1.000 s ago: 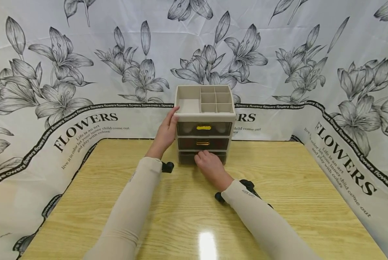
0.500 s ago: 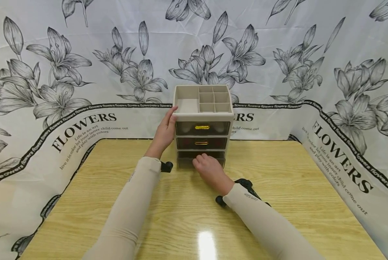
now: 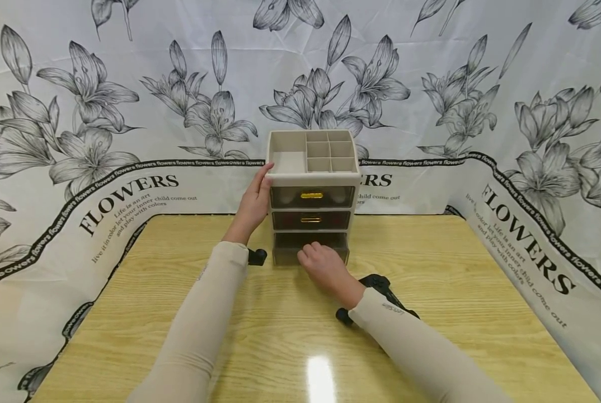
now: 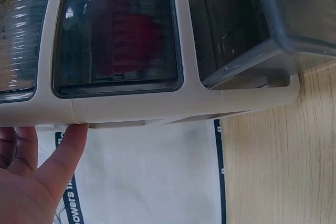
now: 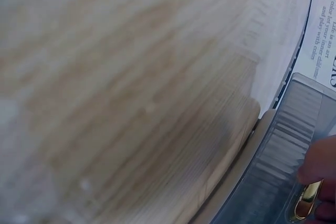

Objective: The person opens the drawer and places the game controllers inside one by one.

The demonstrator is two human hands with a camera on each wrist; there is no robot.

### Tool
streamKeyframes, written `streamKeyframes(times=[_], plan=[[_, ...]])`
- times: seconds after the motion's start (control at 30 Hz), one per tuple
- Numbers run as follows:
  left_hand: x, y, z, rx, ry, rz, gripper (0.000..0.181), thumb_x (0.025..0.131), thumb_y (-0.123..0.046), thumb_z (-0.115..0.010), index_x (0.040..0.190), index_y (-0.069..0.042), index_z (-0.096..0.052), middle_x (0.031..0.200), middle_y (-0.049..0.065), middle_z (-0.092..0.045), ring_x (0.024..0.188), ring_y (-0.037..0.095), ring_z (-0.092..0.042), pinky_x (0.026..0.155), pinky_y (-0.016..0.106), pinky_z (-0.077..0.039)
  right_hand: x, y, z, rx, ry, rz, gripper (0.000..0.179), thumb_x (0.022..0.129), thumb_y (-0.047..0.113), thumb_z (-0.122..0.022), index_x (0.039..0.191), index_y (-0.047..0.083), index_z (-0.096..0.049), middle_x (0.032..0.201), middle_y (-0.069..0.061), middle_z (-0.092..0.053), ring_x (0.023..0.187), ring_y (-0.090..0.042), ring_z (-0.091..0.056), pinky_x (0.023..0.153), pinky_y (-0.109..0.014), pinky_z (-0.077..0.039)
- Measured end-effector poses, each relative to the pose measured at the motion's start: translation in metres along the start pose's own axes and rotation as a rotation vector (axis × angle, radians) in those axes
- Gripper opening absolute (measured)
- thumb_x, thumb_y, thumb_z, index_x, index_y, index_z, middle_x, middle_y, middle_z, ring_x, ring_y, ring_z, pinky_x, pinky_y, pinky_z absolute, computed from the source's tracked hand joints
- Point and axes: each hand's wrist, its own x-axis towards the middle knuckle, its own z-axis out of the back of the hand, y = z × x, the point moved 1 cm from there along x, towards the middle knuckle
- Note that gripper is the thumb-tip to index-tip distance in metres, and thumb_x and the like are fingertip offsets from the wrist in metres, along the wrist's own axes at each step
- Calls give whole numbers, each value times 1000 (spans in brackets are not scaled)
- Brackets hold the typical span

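Observation:
A beige desktop drawer organizer (image 3: 313, 180) stands at the back of the table, with three smoky clear drawers. Its bottom drawer (image 3: 284, 256) is pulled partway out, and the inside shows in the left wrist view. My right hand (image 3: 325, 270) pinches that drawer's gold handle (image 5: 306, 201). Straight fingers of my left hand (image 3: 252, 208) rest against the organizer's left side near the top. Through the middle drawer (image 4: 84, 40), which is closed, a blurry red shape (image 4: 134, 43) shows. The top drawer (image 3: 285, 197) is closed too.
The organizer's top has one large compartment (image 3: 289, 159) and several small ones. It stands on a wood-grain table (image 3: 189, 313). A flower-printed cloth (image 3: 189, 129) hangs behind and along both sides. Black wrist mounts (image 3: 378, 284) sit at both wrists.
The bottom drawer has slid out toward me, drawn by my right hand on its handle. My left hand keeps its place on the organizer's side.

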Motion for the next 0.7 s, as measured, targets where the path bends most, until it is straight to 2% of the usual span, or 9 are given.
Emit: streamKeyframes(times=[0.23, 0.53, 0.7], plan=[[0, -3, 1, 2, -2, -5, 51, 98, -63, -24, 147, -51, -27, 156, 7, -34, 139, 36, -38, 107, 59, -36, -3, 5, 6, -2, -13, 12, 12, 89, -1, -61, 81, 8, -63, 80, -4, -62, 68, -19, -57, 58, -28, -51], [-2, -3, 1, -4, 7, -4, 50, 98, -63, -24, 147, -52, -25, 158, 7, -32, 140, 35, -36, 109, 58, -34, -9, 11, 10, -14, -86, 24, 23, 90, -1, -45, 74, 9, -58, 72, -4, -56, 64, -20, -54, 51, -29, -45], [-1, -2, 0, 1, -3, -9, 50, 99, -62, -23, 147, -51, -26, 157, 8, -33, 140, 37, -37, 108, 59, -34, -14, 15, 14, 2, -99, 31, 22, 89, -2, -46, 74, 9, -57, 72, -4, -56, 64, -20, -53, 49, -29, -44]])
